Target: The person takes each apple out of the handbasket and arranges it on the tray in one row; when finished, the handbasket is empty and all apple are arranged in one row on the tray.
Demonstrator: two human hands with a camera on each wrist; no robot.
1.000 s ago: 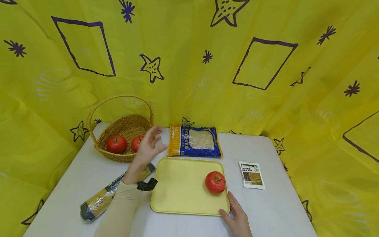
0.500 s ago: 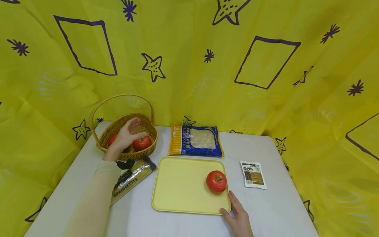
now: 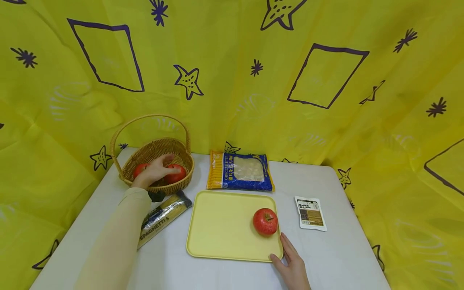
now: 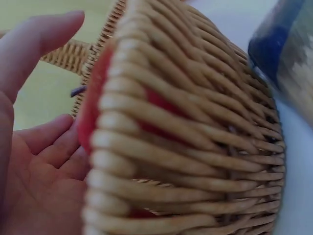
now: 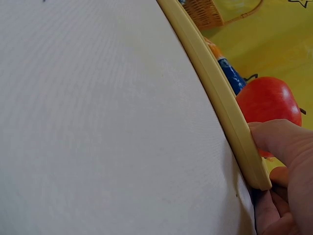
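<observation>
My left hand reaches into the wicker basket, over its two red apples. Its fingers lie alongside the right apple, with the thumb held apart from it in the left wrist view. Partly behind the hand is the left apple. At the near right corner of the yellow tray, my right hand grips the edge, thumb on the front rim and fingers along the right side. A third red apple sits on the tray's right part, close to this hand.
A spaghetti pack lies below the basket, partly under the left forearm. Behind the tray is a blue and yellow orecchiette bag. A small white pouch lies right of the tray. A yellow curtain hangs behind the table.
My left hand has moved left from beside the basket, then down into it among the apples. My right hand stays at the tray corner, and the apple on the tray has not moved.
</observation>
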